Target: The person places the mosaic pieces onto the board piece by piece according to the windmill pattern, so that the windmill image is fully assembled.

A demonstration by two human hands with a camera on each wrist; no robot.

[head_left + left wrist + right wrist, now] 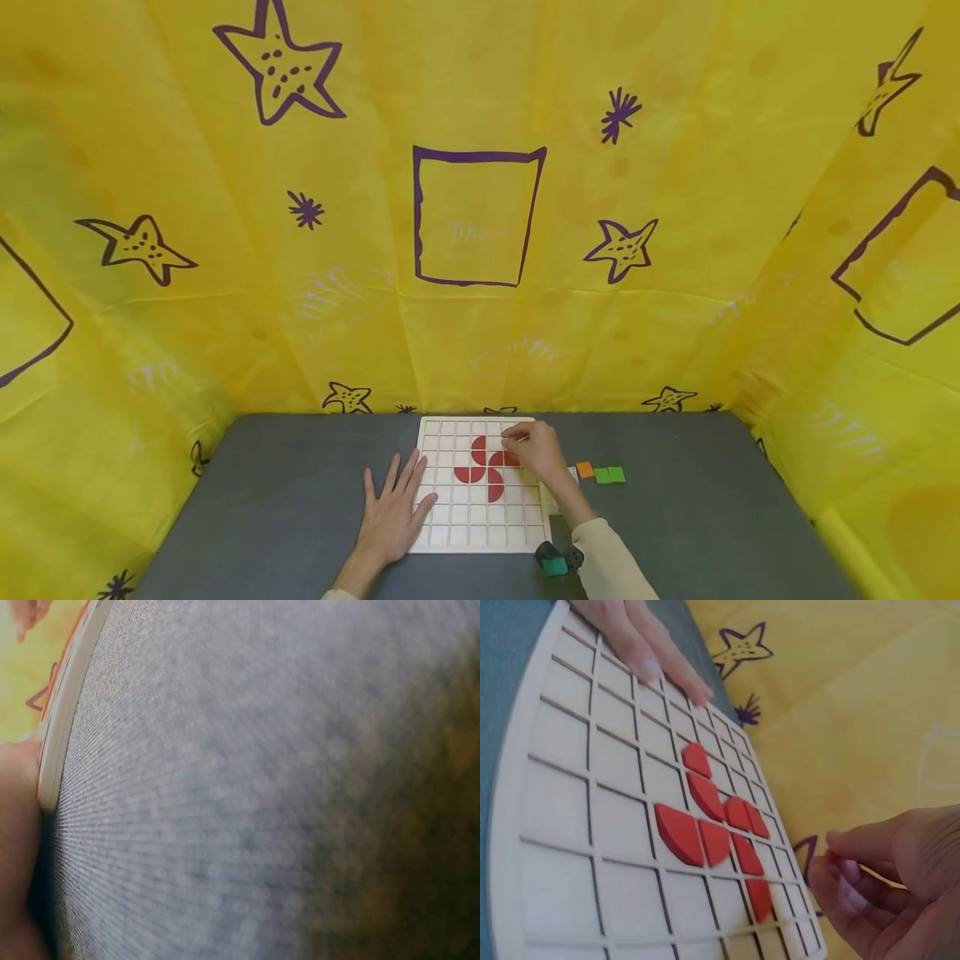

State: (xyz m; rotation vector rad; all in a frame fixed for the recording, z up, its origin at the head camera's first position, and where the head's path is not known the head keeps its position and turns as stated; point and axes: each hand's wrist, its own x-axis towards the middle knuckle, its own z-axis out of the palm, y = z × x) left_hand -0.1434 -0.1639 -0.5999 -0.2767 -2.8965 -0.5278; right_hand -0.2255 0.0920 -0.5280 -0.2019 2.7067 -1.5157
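Observation:
A white gridded board (480,536) lies on the grey table. Near its middle, several red quarter-round pieces (679,834) form a pinwheel. My left hand (390,510) rests with spread, straight fingers along the board's left edge. My right hand (536,450) is over the board's upper right, just beyond the red pieces, with thumb and index finger brought together. In the right wrist view its fingertips (832,844) meet beside the board's far edge; I cannot tell whether a piece is between them. The left wrist view shows mostly blurred table surface and the board's side (71,712).
Right of the board lie an orange tile (584,470) and green tiles (610,475). A pale item (554,503) is partly hidden by the right forearm. A dark device with a teal part (557,565) sits beside the right sleeve. Yellow patterned cloth (480,350) surrounds the table.

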